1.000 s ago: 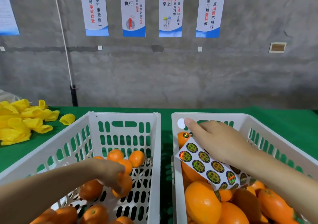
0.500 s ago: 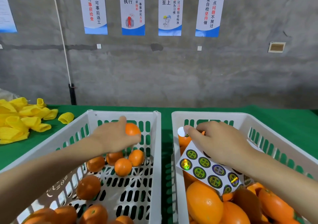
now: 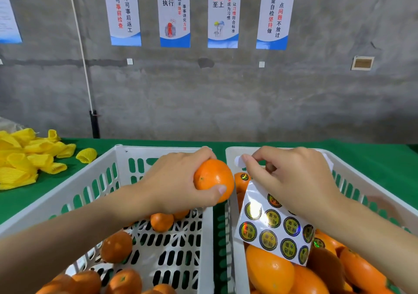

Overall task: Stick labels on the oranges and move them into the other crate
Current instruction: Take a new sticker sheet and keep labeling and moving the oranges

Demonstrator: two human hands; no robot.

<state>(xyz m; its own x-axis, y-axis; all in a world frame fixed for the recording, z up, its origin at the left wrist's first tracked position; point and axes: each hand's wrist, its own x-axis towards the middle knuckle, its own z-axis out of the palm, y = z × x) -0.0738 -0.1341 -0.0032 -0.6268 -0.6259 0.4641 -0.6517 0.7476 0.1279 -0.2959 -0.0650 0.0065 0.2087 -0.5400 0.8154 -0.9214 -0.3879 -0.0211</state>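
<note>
**The label could go on crooked, or the orange could drop**

The left hand (image 3: 172, 185) grips one orange (image 3: 212, 179) with its fingers curled round it. It holds the orange up in the air over the gap between the two crates. The right hand (image 3: 291, 180) pinches a small label (image 3: 238, 160) between thumb and first finger. The label is just beside the orange but not on it yet. The same hand also seems to hold the sticker sheet (image 3: 271, 232), which hangs over the right crate (image 3: 235, 275).

The label is thin and floppy. It could fold over or stick to a finger. The orange is round, so a label pressed at one edge may wrinkle or peel off. The hanging sheet could slip down among the fruit. If the left hand loosens when the label is pushed on, the orange could fall back into the left crate (image 3: 135, 150) with no label.
</note>
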